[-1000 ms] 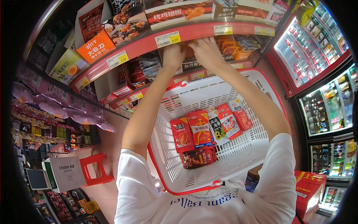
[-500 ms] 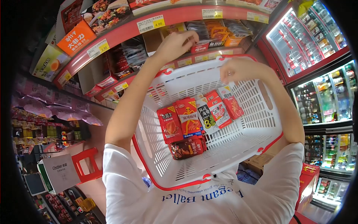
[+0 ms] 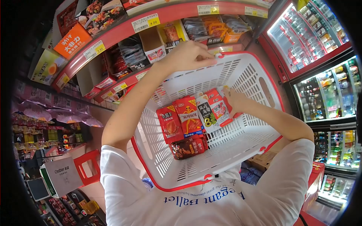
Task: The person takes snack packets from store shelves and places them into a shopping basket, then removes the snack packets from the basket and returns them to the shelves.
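A white plastic shopping basket with a red rim is in front of my body. My left hand is closed over its far rim, with bent fingers near the handle joint. Inside the basket, my right hand grips the right end of a row of snack packets, covering most of the last red packet. Beside it are a white-and-red packet and a white-and-black one. Further left lie a red packet with a yellow figure, another red packet and a dark brown-red packet.
Beyond the basket runs a shelf with a red edge, price tags and open snack boxes. Lit drink fridges stand on the right. At left are purple bags, a red stool and a white carton.
My left hand has come back from the shelf boxes to the basket's far rim. My right hand has gone down from above the basket onto the packets.
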`<state>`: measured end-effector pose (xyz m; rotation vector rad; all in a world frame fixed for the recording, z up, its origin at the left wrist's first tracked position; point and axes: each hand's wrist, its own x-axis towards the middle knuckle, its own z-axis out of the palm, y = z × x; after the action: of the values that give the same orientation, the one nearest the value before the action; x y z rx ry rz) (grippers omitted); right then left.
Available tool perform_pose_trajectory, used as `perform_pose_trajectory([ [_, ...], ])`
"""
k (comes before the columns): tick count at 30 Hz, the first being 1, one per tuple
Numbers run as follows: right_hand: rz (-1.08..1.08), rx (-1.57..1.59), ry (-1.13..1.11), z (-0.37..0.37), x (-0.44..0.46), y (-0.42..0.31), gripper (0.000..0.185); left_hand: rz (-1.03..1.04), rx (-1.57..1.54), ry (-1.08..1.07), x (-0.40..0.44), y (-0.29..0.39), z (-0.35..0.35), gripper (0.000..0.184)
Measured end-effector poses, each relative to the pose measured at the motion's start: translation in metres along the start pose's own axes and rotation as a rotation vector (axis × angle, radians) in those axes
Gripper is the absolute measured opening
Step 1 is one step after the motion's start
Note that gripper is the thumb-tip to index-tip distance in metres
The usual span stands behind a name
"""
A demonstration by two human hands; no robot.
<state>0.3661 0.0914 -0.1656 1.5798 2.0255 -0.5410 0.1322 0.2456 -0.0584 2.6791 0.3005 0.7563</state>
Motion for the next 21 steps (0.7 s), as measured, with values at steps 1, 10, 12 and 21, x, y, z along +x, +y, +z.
perform_pose_trajectory([
  [1,0.002,0.001,-0.003,0.006,-0.002,-0.002,0.136,0.000,-0.004,0.000,-0.001,0.001,0.000,0.028],
  [10,0.193,-0.034,0.128,0.028,0.002,-0.018,0.127,0.029,0.071,0.055,-0.001,0.007,0.004,0.038],
  [12,0.213,-0.012,0.169,0.028,0.001,-0.019,0.116,0.007,0.096,0.026,0.000,0.009,0.003,0.037],
  [21,0.214,0.155,0.099,0.014,0.019,0.004,0.086,0.025,0.101,0.004,0.001,0.010,0.000,0.027],
])
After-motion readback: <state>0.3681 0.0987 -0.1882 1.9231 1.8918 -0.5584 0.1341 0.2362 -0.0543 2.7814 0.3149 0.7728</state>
